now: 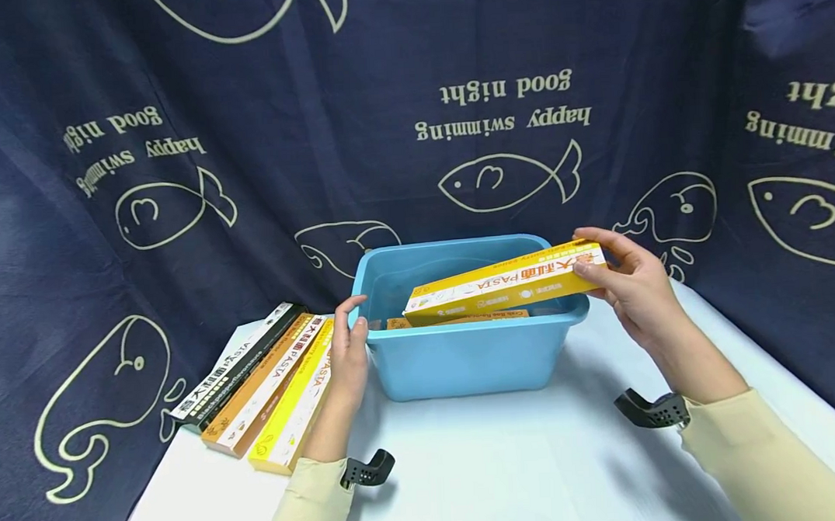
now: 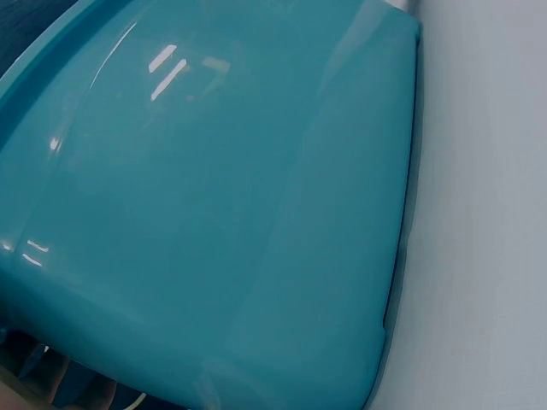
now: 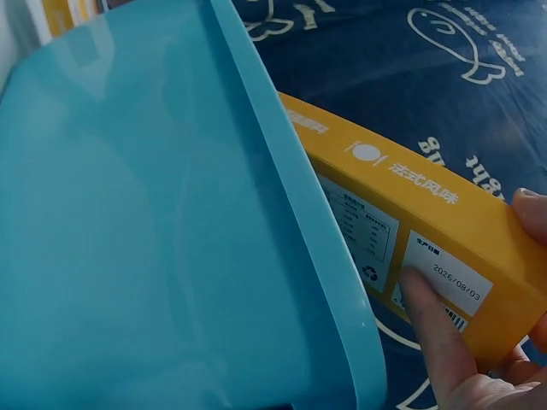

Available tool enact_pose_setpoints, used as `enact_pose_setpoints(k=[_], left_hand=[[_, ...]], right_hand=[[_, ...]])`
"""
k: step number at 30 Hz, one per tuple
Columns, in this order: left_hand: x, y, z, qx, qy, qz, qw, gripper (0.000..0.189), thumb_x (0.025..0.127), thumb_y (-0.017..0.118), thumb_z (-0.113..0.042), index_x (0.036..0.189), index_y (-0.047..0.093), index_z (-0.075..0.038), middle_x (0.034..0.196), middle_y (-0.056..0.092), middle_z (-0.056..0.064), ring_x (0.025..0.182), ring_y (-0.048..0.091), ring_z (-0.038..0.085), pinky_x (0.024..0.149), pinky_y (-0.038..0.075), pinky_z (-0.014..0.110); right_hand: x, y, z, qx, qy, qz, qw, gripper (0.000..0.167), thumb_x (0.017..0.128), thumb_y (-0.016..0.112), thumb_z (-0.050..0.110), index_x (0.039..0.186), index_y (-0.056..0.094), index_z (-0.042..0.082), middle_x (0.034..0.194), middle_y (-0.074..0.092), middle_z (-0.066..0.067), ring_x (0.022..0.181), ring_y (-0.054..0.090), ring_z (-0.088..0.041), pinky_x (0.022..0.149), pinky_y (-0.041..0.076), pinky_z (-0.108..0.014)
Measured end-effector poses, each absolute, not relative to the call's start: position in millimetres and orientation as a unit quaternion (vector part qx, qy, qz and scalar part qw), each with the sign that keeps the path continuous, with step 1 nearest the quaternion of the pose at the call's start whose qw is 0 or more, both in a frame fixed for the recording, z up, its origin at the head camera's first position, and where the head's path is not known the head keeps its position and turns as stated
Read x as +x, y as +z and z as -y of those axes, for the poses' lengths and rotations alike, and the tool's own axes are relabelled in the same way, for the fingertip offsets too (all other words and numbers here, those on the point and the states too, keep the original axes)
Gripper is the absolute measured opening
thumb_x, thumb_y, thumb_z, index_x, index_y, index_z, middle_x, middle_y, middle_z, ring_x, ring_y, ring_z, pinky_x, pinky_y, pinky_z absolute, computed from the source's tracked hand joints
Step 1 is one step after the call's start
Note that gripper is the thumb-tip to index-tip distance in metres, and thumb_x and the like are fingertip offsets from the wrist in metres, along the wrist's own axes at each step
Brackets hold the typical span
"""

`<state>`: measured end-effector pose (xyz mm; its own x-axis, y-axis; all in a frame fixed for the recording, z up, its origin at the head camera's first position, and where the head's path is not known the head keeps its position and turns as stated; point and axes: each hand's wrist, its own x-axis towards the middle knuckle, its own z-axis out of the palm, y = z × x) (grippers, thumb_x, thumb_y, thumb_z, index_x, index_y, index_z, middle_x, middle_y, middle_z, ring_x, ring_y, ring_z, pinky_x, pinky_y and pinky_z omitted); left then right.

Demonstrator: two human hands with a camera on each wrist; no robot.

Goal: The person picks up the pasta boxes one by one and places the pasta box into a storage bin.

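A light-blue plastic bin [image 1: 464, 363] stands upright on the table. My left hand [image 1: 349, 357] grips its left rim, the thumb at the front corner; the left wrist view is filled by the bin's glossy wall [image 2: 205, 196]. My right hand [image 1: 624, 282] holds a yellow pasta box [image 1: 502, 282] by its right end, thumb on the near side. The box slants over the bin, its left end lower and inside the opening. In the right wrist view the yellow box [image 3: 427, 196] shows a printed date label. Beneath it, inside the bin, lies an orange box [image 1: 462, 318], mostly hidden.
Left of the bin, three pasta boxes lie side by side: a black one [image 1: 236, 365], an orange one [image 1: 265, 387] and a yellow one [image 1: 291, 421], partly behind my left arm. A dark blue curtain [image 1: 356, 139] with fish prints surrounds the white table [image 1: 468, 460].
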<state>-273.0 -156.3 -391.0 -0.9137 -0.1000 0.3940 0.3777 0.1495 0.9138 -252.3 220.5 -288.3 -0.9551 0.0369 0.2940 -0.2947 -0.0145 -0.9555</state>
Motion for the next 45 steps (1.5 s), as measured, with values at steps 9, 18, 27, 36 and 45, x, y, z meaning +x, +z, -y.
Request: enact_pose_setpoints(k=[9,18,27,36,45], left_hand=[[-273.2,-391.3,155.4,-0.096,-0.645,0.735,0.186,0.042,0.101,0.039,-0.04,0.142,0.043,-0.03,0.154,0.04,0.0,0.123,0.059,0.03,0.104,0.044,0.05],[-273.6,-391.4,155.3,-0.088,-0.646,0.735,0.189,0.043,0.1,0.04,-0.038,0.142,0.043,-0.029,0.157,0.037,0.001,0.13,0.054,0.038,0.111,0.038,0.057],[-273.0,-392.2,155.0,-0.093,-0.646,0.734,0.189,0.043,0.1,0.039,-0.039,0.142,0.043,-0.028,0.158,0.036,0.001,0.132,0.051,0.038,0.113,0.035,0.057],[-273.5,-391.6,154.0,-0.096,-0.644,0.734,0.193,0.045,0.1,0.039,-0.038,0.143,0.043,-0.026,0.158,0.036,0.001,0.137,0.045,0.037,0.114,0.032,0.057],[-274.0,-390.0,153.8,-0.096,-0.642,0.734,0.199,0.045,0.1,0.039,-0.038,0.143,0.044,-0.024,0.158,0.036,0.0,0.139,0.041,0.029,0.113,0.031,0.057]], right_hand=[[-256.1,-287.8,-214.0,0.097,0.692,0.709,0.097,0.056,0.089,0.075,0.018,0.141,0.054,0.017,0.137,0.049,0.002,0.116,0.051,-0.022,0.084,0.056,-0.016],[-262.7,-288.3,-207.2,0.132,0.69,0.709,0.061,0.051,0.09,0.074,0.016,0.139,0.056,0.018,0.133,0.05,0.002,0.111,0.055,-0.018,0.085,0.056,-0.017],[-268.8,-291.8,-200.9,0.12,0.657,0.744,0.038,0.053,0.09,0.075,0.021,0.139,0.055,0.022,0.133,0.05,0.002,0.112,0.054,-0.019,0.085,0.056,-0.019],[-271.3,-293.1,-198.4,0.133,0.626,0.768,0.022,0.05,0.091,0.073,0.021,0.138,0.056,0.024,0.14,0.047,-0.003,0.111,0.057,-0.019,0.085,0.057,-0.022],[-275.1,-291.7,-191.1,0.133,0.609,0.782,0.001,0.054,0.089,0.076,0.021,0.138,0.055,0.021,0.146,0.045,-0.004,0.112,0.06,-0.023,0.084,0.059,-0.028]])
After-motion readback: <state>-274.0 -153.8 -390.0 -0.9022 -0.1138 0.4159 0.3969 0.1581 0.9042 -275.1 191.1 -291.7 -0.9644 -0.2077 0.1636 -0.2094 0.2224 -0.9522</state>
